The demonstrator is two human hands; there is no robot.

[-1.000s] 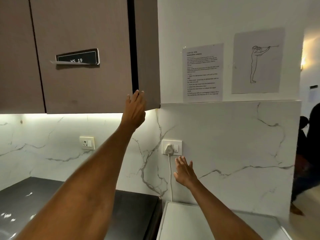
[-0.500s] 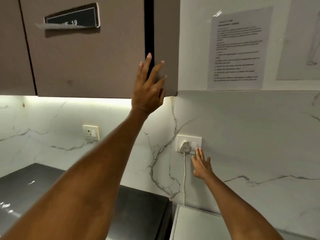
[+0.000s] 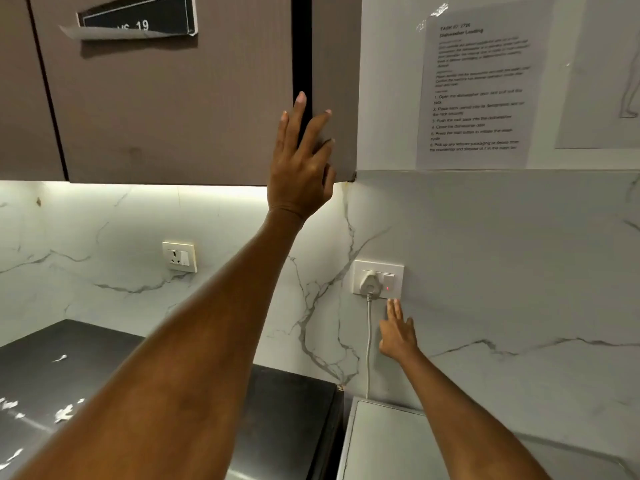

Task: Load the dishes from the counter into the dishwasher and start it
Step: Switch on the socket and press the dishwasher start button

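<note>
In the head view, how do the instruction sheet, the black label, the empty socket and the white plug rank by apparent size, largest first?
1. instruction sheet
2. black label, partly cut off at the top edge
3. empty socket
4. white plug

These are apparent sizes only; each lies at a different distance from the camera.

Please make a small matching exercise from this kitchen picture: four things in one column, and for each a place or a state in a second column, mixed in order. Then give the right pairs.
Things:
1. left hand
2. right hand
3. white plug
4. printed sheet

Places or states:
A. taped to the wall, right of the cupboard
B. fingers spread on the lower corner of the cupboard
C. seated in the right-hand socket, cord hanging down
D. flat on the marble wall, fingertips just under the socket's switch

Pairs: 1-B, 2-D, 3-C, 4-A
</note>
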